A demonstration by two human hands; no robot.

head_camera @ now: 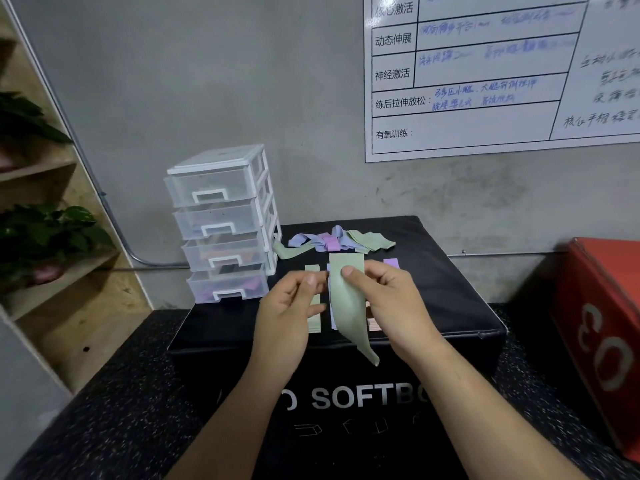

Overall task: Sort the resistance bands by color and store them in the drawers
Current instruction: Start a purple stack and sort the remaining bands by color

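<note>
Thumb and forefinger of the right hand pinch the upper part of a pale green flat rubber resistance band, which hangs from that grip with its lower end curling free beside the right wrist. Just beside it the left hand has its fingers curled and its thumb close to the band's left edge; whether it pinches the band cannot be told. Beneath both hands lie sorted stacks on a black padded soft box: a green stack under the left fingers, a pale blue stack behind the held band, a pink stack under the right palm, and a purple strip just beyond the right knuckles. Farther beyond the hands sits a loose heap of green, blue and purple bands. Beyond and to the left of the left hand stands a clear plastic four-drawer unit with a white frame, all drawers closed, coloured shapes dimly visible in the lower ones
</note>
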